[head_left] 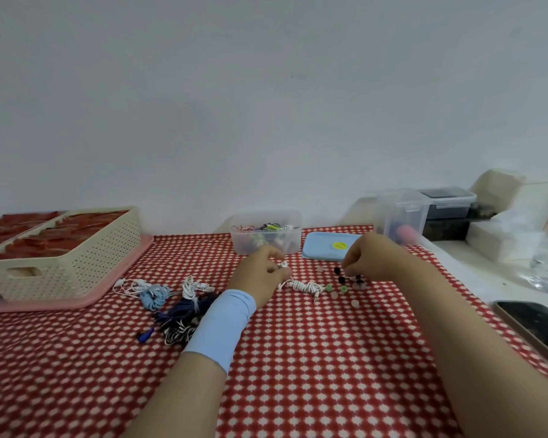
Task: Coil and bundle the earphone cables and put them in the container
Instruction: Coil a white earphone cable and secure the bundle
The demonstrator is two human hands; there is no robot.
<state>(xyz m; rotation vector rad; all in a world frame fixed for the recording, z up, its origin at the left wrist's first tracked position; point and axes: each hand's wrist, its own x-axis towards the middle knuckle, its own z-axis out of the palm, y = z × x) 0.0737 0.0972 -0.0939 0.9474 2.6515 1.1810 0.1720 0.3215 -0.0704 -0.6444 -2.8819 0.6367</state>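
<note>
A coiled white earphone cable (302,286) lies on the red checked cloth between my hands. My left hand (261,270), with a light blue band on its wrist, holds the cable's earbud end in curled fingers. My right hand (372,259) pinches one of the small black ties (340,275) that lie among green and pink ones. A clear container (266,235) at the back holds bundled cables. To the left lie more earphones: white ones (192,287), a blue bundle (154,297) and a dark tangle (179,320).
The blue lid (325,248) lies right of the container. A cream perforated basket (67,263) on a pink tray stands at the left. Clear boxes (402,216) sit at the back right, and a phone (537,327) lies at the right edge.
</note>
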